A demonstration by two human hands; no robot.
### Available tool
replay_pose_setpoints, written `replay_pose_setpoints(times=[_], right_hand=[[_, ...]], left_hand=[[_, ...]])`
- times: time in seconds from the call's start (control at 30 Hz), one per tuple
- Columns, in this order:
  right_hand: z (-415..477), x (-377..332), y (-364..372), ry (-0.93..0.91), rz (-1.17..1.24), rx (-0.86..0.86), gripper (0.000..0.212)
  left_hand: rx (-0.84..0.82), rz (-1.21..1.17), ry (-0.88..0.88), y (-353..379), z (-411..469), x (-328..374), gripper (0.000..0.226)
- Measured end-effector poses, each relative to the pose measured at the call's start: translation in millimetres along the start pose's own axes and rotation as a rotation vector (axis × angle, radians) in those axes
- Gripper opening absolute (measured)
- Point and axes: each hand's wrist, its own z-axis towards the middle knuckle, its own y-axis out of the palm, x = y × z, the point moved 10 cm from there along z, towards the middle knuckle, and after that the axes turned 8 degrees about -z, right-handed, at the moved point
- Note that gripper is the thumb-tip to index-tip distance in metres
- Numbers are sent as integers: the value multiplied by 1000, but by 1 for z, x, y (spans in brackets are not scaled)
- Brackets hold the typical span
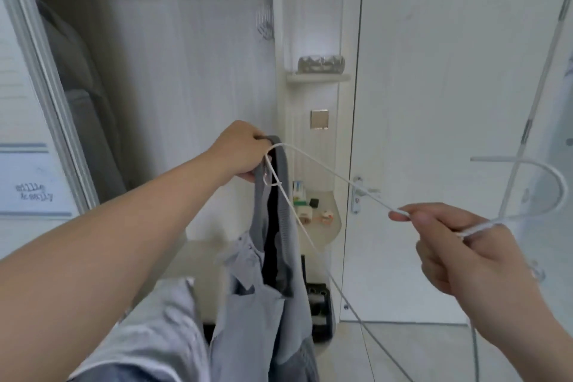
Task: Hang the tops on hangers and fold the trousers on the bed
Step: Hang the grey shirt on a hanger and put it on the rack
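Our left hand (pixel 245 155) clamps the top (pixel 273 260), right hand (pixel 474 254) pinches the hanger (pixel 341 180); if we tug hard, the top may slip off.

The left hand (pixel 240 152) grips a grey top (pixel 266 313) and one end of a white wire hanger (pixel 338 174); the right hand (pixel 474 254) pinches the hanger near its hook, facing an open wardrobe (pixel 186 49).

The top (pixel 273 288) is grey with darker ribbed trim; the hanger (pixel 328 174) white.
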Motion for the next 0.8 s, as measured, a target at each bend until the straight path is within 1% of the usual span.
replay_pose_setpoints(times=[0.07, 0.17, 0.27, 0.33, 0.4, 0.53, 0.6, 0.63, 0.67, 0.73, 0.8], right_hand=[[-21, 7, -18, 6, -39, 23, 23], [-47, 6, -45, -4, -163, 55, 33], [-65, 8, -66, 29, -120, 51, 21], [-73, 12, -74, 46, -186, 35, 22], [-79, 18, -72, 72, -252, -11, 20], [-90, 37, -46, 39, -413, -50, 21], [-97, 63, -24, 86, -490, -121, 22], [-101, 75, -15, 119, -495, -159, 22], [-103, 83, -14, 147, -468, -156, 23], [-105, 82, -31, 163, -371, -48, 22], [-107, 74, -49, 113, -302, 60, 20]], left_hand=[[-48, 1, -1, 20, -19, 10, 14], [-115, 5, 23, 49, -45, 28, 7], [-155, 59, 60, 73, -68, 40, 10], [-195, 60, 53, 87, -82, 42, 10], [-246, 30, 29, 102, -96, 40, 12], [-343, -67, 5, 136, -129, 44, 7], [-396, -131, -13, 153, -144, 45, 6], [-426, -149, -24, 161, -153, 45, 7], [-459, -152, -35, 169, -161, 42, 8], [-533, -135, -72, 184, -180, 31, 10], [-596, -138, -107, 196, -196, 22, 15]])
